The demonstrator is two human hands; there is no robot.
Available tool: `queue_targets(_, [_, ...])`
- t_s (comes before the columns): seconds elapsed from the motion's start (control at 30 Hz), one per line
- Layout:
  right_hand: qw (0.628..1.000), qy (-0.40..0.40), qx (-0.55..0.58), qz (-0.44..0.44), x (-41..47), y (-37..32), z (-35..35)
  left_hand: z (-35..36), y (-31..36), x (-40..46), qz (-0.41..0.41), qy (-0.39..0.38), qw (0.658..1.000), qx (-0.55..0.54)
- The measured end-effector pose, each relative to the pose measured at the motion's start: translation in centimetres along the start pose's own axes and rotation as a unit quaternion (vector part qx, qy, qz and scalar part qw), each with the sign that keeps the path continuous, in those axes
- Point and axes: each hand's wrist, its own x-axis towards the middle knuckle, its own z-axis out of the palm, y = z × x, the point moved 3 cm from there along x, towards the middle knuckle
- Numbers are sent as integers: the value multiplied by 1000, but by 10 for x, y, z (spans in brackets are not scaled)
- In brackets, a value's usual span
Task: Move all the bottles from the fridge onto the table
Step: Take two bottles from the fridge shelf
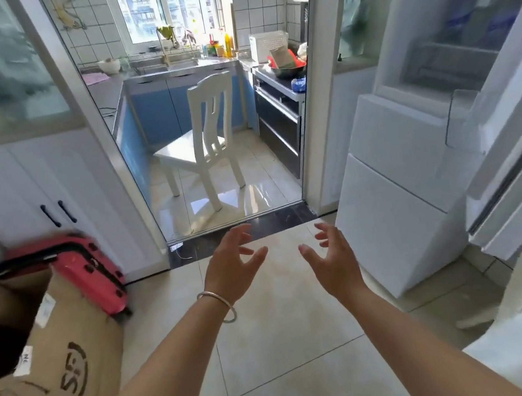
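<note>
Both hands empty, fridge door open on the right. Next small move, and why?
Probably turn right and reach the right hand into the white fridge. Both it and the left hand hang open over the beige tiled floor, holding nothing; the fridge door stands open, and its blurred shelves show no clear bottle.
</note>
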Motion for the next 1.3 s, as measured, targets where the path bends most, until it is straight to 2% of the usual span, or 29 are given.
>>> queue_targets(0.23, [997,69,10,-12,102,-8,-3,34,11,110,44,-18,998,-49])
queue_targets(0.47, [993,102,52,14,240,4,-6,86,5,256,2,-32,996,-84])
queue_targets(0.57, [991,126,41,31,303,9,-23,114,15,321,48,-52,996,-50])
queue_targets(0.77, [981,181,31,65,392,31,-67,183,50,426,113,-85,987,-75])
queue_targets(0.93, [967,220,14,129,460,69,-105,255,79,500,159,-154,968,-114])
queue_targets(1.07, [952,274,-8,136,527,87,-130,313,111,567,207,-206,945,-146])
queue_targets(1.3, [905,383,0,186,612,121,-181,398,171,678,262,-280,900,-207])
